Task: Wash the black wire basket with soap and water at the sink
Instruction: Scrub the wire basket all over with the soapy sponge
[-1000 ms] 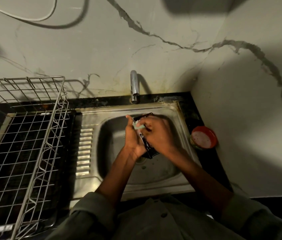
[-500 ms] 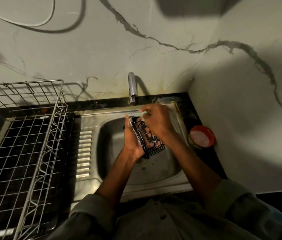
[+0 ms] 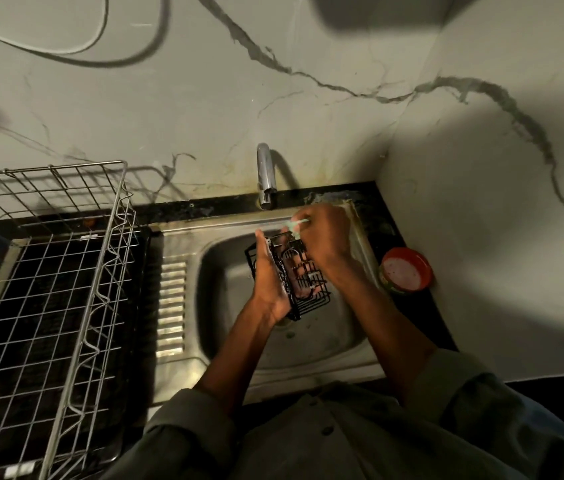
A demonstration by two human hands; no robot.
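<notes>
Left hand: fingers gripped black wire basket over sink.
Right hand: fingers pinched pale green brush at basket's far edge.

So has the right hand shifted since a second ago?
Yes. The right hand has gone up the picture toward the tap, from over the black wire basket to its far end.
</notes>
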